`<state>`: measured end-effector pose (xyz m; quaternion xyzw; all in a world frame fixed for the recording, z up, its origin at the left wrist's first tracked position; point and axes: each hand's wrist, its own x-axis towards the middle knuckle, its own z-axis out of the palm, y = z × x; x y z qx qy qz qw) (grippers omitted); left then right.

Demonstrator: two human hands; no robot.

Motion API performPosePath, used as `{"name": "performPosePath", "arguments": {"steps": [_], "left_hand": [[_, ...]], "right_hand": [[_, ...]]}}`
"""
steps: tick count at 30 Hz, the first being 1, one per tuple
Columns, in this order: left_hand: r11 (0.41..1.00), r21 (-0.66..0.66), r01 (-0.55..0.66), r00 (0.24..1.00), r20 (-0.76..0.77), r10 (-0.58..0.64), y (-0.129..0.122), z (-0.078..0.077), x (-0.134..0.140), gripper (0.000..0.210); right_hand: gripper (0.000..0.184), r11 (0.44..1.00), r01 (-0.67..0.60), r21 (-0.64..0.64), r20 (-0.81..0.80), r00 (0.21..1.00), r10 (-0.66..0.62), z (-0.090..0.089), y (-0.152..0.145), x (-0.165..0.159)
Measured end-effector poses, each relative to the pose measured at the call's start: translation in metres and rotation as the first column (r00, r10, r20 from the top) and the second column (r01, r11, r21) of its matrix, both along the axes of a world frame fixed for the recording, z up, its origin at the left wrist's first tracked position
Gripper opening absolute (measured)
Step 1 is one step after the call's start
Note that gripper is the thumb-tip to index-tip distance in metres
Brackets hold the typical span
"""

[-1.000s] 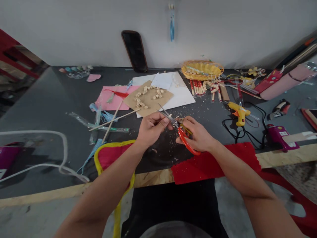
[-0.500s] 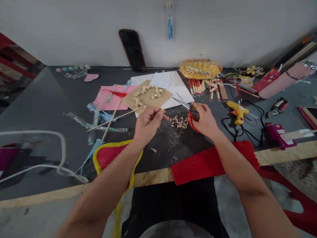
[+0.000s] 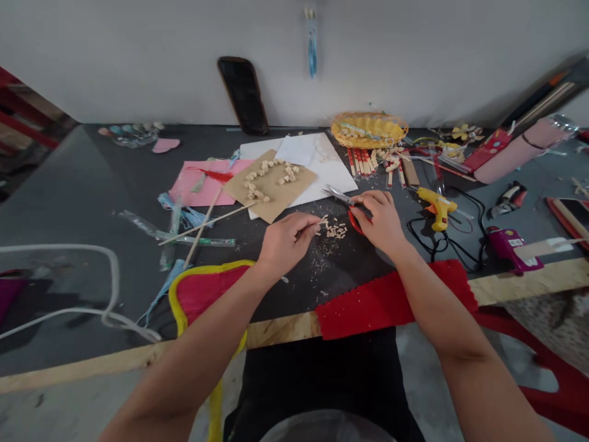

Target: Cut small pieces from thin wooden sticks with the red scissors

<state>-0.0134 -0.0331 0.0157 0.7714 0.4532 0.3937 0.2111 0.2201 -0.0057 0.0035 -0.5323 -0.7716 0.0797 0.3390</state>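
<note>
My left hand (image 3: 288,242) is pinched at the left edge of a pile of short, pale wooden stick pieces (image 3: 337,231). What its fingertips hold, if anything, is too small to make out. On the pile's right side my right hand (image 3: 380,221) is closed around red-handled scissors (image 3: 355,220), its fingers covering part of the handles. The blades point away to the left, slightly apart, near the white sheet. Beyond the hands, a brown card (image 3: 271,205) carries small clusters of glued-looking wooden pieces (image 3: 256,193).
A yellow glue gun (image 3: 437,207) with a black cable lies to the right. Behind are a yellow basket (image 3: 368,129), bundled red-tipped sticks (image 3: 361,161) and a leaning phone (image 3: 243,95). Red felt (image 3: 368,309) overlaps the front edge. Thin sticks (image 3: 207,223) and blue tassels (image 3: 168,285) lie left.
My left hand has moved right and down to the pile's edge, its fingers pinching there. The scissors sit lower, with their blades closer together. The view has shifted slightly.
</note>
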Motion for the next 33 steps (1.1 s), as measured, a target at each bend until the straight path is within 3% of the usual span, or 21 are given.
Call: {"name": "performPosePath", "arguments": {"steps": [2,6,17,20,24,29,33], "left_hand": [[0.999,0.021,0.029,1.000,0.005,-0.029,0.000,-0.001,0.001,0.016],[0.996,0.056,0.069,0.997,0.033,-0.070,0.000,-0.004,0.003,0.015],[0.993,0.070,0.093,0.986,0.130,-0.101,-0.004,0.002,0.006,0.012],[0.996,0.054,0.077,0.988,0.129,-0.084,-0.004,0.004,0.006,0.011],[0.996,0.048,0.079,0.989,0.119,-0.085,-0.002,0.002,0.004,0.010],[0.999,0.019,0.033,0.999,0.029,-0.034,0.002,-0.003,0.001,0.013],[1.000,-0.015,0.003,0.994,-0.113,-0.005,0.006,-0.007,-0.001,0.014]], "right_hand": [[0.019,0.987,-0.145,-0.064,-0.212,0.969,0.128,0.008,-0.009,-0.009],[0.024,0.872,-0.410,-0.268,-0.488,0.838,0.244,0.009,-0.023,-0.026],[0.020,0.756,-0.557,-0.344,-0.629,0.734,0.255,0.005,-0.023,-0.032],[0.020,0.754,-0.567,-0.334,-0.644,0.721,0.257,0.005,-0.023,-0.034],[0.015,0.808,-0.505,-0.303,-0.558,0.782,0.279,0.006,-0.022,-0.032],[0.011,0.971,-0.207,-0.122,-0.087,0.977,0.197,0.005,-0.012,-0.016],[0.011,0.974,-0.193,-0.117,0.133,0.969,0.208,-0.002,-0.007,-0.009]]}}
